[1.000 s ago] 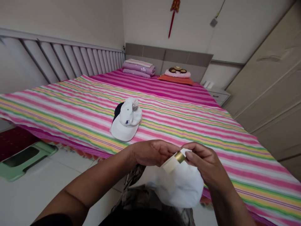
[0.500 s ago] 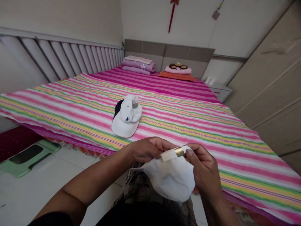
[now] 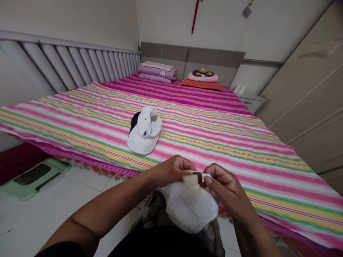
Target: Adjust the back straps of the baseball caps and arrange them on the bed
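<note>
A white cloth cap (image 3: 190, 207) hangs from the person's two hands, its crown bulging downward and its back strap on top. The cream strap (image 3: 190, 181) runs across the top of the cap, and a small dark-looking metal buckle (image 3: 199, 177) sits on it. The left hand (image 3: 171, 172) is closed around the strap's free end, with its fingers curled over the top. The right hand (image 3: 227, 189) pinches the strap at the buckle between thumb and fingers. The two hands are just apart, with the strap between them. The held cap is just off the near edge of the bed (image 3: 214, 142), above the person's patterned trousers (image 3: 158, 214).

A second white cap (image 3: 145, 131), with a navy panel and a small dark logo, lies on the striped sheet in the middle of the bed, well beyond the hands. Past it, at the bed's far end, are folded pink bedding (image 3: 158, 71), a pink pillow with a bear-like face (image 3: 203, 76) and an orange cushion (image 3: 200, 84). A slatted rail (image 3: 66, 60) runs along the bed's left side, and a pale green stool (image 3: 34, 180) stands on the tiled floor beside it.
</note>
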